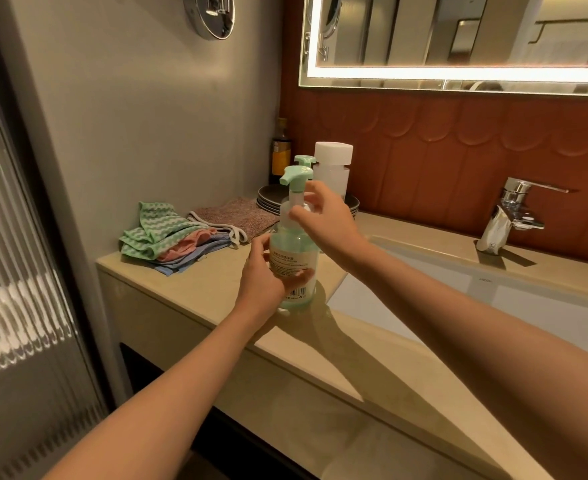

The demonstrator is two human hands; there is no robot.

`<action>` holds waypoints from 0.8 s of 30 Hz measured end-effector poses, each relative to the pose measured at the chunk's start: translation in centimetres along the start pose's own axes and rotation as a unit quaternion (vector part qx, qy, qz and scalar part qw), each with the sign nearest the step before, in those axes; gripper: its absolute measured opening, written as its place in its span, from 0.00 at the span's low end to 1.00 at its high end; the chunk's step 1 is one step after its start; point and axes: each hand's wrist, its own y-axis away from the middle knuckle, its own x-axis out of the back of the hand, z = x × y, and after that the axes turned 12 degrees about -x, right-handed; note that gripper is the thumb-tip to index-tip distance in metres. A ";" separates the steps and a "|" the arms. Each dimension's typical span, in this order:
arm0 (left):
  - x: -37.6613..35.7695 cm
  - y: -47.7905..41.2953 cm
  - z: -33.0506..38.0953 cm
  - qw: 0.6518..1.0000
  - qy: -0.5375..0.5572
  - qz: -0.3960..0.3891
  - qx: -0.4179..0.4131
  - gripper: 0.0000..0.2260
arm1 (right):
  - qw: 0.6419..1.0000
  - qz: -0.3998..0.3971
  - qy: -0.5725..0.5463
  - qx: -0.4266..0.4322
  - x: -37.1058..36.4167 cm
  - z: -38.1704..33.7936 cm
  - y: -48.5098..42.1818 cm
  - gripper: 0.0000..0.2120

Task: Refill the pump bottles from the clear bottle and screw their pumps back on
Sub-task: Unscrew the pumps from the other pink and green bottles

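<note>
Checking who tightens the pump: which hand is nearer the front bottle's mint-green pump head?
Right. The right hand is at the neck just below the mint-green pump head; the left hand grips the clear pump bottle lower down.

One head-worn wide-angle view, close, looks forward and down onto the beige stone counter (195,282); chrome tap (503,216) at two o'clock.

The pump bottle (294,258) is clear, glossy plastic, and its pump (296,174) is matt mint-green plastic. The bench (216,292) looks like smooth polished stone with a soft sheen. The tap (507,209) is mirror-bright chromed metal. The folded cloths (150,233) are soft woven fabric. The brown towel (237,216) looks rougher and nubbly.
</note>
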 end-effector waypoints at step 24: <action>0.1 0.0 0.0 0.999 -0.037 0.009 0.016 0.30 | 1.000 0.016 0.022 0.008 -0.2 0.1 0.0 0.27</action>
